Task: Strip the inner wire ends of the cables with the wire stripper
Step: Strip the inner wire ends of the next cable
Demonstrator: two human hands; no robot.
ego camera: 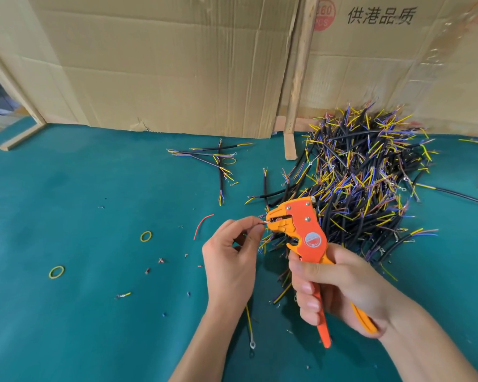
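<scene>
Gripping the orange wire stripper (307, 232) by its handles, the right hand (340, 288) curls all its fingers around them and holds the tool upright, head pointing left. The left hand (232, 255), wrist bent back, pinches a thin wire (255, 220) between thumb and forefinger, its tip at the stripper's mouth. Behind lies the cable pile (364, 183) on the green mat (66, 188), then cardboard (163, 64).

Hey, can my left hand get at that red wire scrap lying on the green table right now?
Probably not yet: the left hand pinches a wire end at the wire stripper. The red wire scrap lies uncovered nearby.
</scene>
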